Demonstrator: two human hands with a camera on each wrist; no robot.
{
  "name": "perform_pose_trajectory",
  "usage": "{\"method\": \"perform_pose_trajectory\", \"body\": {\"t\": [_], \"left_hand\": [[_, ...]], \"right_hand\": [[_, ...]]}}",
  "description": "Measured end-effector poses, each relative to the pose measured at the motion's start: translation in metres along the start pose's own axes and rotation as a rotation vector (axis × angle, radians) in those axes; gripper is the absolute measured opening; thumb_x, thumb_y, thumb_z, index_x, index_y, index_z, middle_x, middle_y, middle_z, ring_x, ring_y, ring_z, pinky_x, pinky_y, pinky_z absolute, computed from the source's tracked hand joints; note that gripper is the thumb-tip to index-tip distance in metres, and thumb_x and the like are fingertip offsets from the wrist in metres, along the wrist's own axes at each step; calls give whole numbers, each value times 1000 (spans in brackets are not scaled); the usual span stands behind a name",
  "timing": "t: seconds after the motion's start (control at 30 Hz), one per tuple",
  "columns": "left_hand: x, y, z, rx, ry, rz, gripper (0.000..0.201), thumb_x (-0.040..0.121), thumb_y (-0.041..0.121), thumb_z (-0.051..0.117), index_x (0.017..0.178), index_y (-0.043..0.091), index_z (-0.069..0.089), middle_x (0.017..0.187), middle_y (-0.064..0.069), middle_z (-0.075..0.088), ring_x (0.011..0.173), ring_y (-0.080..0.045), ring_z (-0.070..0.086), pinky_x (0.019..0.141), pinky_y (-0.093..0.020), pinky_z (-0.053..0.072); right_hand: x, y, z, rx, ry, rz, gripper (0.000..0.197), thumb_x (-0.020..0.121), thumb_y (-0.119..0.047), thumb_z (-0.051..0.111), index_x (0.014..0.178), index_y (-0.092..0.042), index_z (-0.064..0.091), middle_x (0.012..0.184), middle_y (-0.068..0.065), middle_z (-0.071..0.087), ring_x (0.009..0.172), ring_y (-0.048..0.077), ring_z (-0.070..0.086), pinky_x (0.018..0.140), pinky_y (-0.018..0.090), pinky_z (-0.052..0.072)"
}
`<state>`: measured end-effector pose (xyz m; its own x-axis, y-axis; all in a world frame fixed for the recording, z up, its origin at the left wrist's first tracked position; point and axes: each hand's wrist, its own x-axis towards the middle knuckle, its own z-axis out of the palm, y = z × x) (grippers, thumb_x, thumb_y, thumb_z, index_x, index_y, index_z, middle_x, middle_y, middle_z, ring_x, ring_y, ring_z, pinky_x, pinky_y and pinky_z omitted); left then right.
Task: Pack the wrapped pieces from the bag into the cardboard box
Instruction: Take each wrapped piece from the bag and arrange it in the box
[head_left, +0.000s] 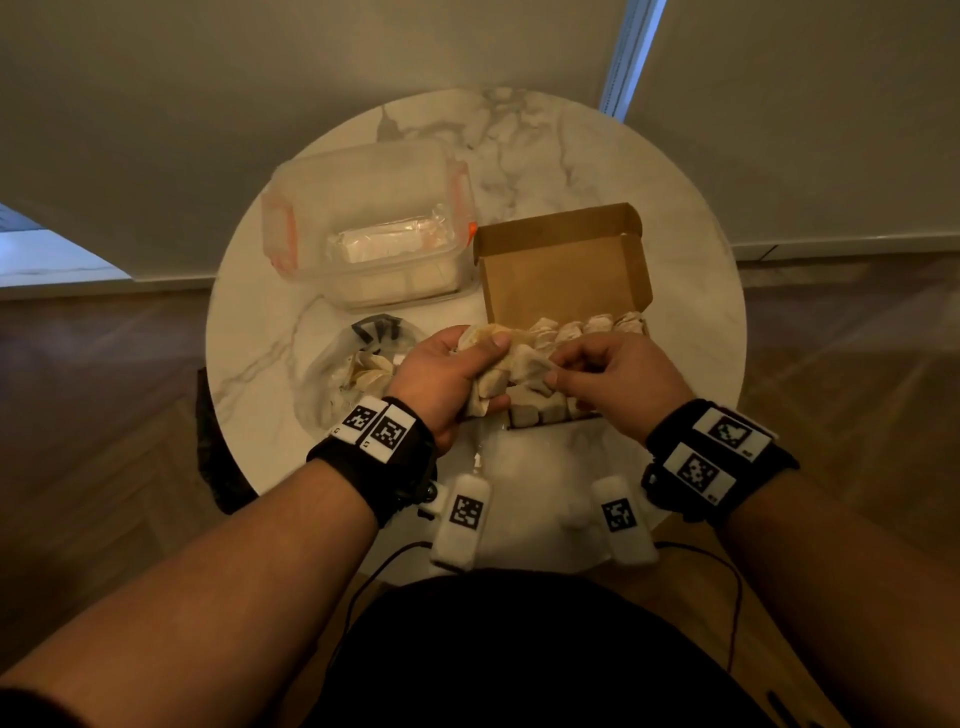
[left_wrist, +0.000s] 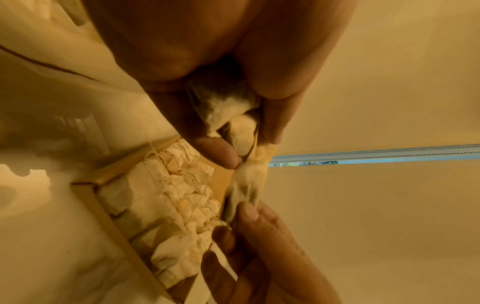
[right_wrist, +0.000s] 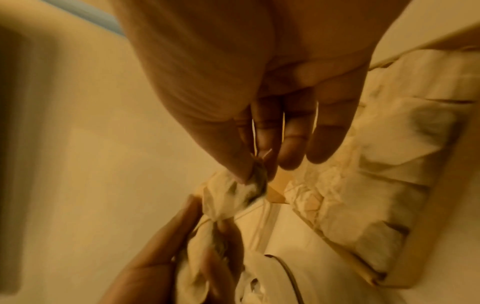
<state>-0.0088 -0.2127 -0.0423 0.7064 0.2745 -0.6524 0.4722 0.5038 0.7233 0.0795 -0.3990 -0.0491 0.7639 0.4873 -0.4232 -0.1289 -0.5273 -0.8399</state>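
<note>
The open cardboard box (head_left: 561, 270) sits right of centre on the table, with rows of paper-wrapped pieces (head_left: 597, 325) inside it. Over the box's near left corner my left hand (head_left: 467, 371) grips a bunch of wrapped pieces (left_wrist: 228, 102). My right hand (head_left: 561, 370) pinches one end of a wrapped piece (head_left: 527, 364) that sticks out of that bunch. In the right wrist view thumb and forefinger pinch the piece (right_wrist: 233, 193) at its twisted tip. The clear bag (head_left: 337, 374) lies left of my left hand and holds more wrapped pieces.
A clear plastic container (head_left: 374, 234) with orange clips stands behind the bag, touching the box's left side. The round marble table (head_left: 571, 145) has bare surface at the back and the right. Wood floor lies all around it.
</note>
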Motion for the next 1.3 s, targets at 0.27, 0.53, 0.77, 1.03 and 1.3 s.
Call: {"method": "perform_pose_trajectory", "body": {"t": [0.27,0.53,0.77,1.03,1.3], "left_hand": [[5,5,-40,153,68,1,22,95,21,72,113,9,68,100,-17,77,79,-22,76,59,-31,60],[10,3,-38,157,3,-45,22,97,16,69,114,1,68,91,-16,75,73,-20,74,59,-32,63],[13,4,-24,60,6,-45,20,98,9,65,116,-1,65,95,-23,72,82,-31,70,63,-37,62],[10,9,-12,24,-41,-45,22,99,8,62,120,2,63,105,-25,72,85,-28,73,67,-39,63],[5,25,-6,9,-38,9,25,100,9,61,124,4,61,100,-19,76,81,-26,76,63,-37,62]], "right_hand": [[8,44,29,-142,84,201,12,82,-21,80,80,-27,70,76,-4,68,73,14,63,63,25,46],[19,53,65,-427,110,216,4,83,-37,74,82,-34,72,90,-10,70,86,14,64,74,27,50],[19,49,63,-608,92,149,8,87,-40,68,87,-33,72,83,-12,53,85,17,60,72,30,48],[27,54,36,-797,122,-52,26,87,-35,67,113,-30,65,110,-3,59,103,22,57,81,35,49],[25,61,22,-829,105,-130,29,100,-41,52,122,-35,71,115,-1,70,108,27,58,90,41,50]]}}
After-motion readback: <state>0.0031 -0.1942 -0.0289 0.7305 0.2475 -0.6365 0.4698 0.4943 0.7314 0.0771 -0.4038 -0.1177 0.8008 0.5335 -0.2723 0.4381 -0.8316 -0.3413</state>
